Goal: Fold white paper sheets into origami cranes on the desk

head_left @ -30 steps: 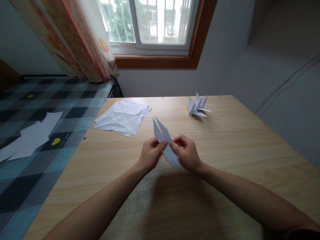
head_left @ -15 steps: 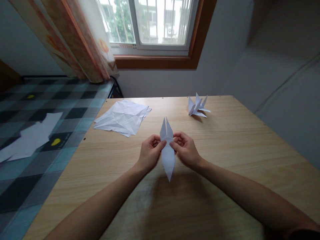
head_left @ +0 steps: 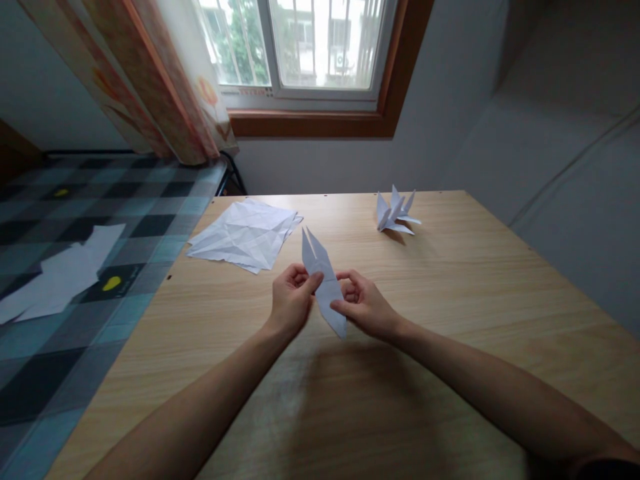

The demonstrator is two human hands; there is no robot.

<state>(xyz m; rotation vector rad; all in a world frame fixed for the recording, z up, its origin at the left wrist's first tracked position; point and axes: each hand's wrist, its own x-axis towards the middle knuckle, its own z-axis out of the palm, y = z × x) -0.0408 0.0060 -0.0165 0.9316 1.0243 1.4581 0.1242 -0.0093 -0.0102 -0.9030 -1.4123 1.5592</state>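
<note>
A narrow folded white paper (head_left: 325,288) is held above the middle of the table, slanting with its two split points toward the far left and its other end toward me. My left hand (head_left: 294,293) pinches its left edge, thumb on top. My right hand (head_left: 367,303) grips the right edge lower down, with the thumb lying across the front and the fingers curled behind. The fingertips behind the paper are partly hidden.
Creased white paper sheets (head_left: 245,233) lie stacked at the table's far left. Pointed folded paper figures (head_left: 395,213) stand at the far right of the wooden table (head_left: 475,287). More white paper (head_left: 65,277) rests on the checked bedding (head_left: 40,373) at left.
The folded paper has turned from upright to a leftward slant, its split points swinging left. My left hand has shifted slightly left, and my right thumb has slid lower along the paper.
</note>
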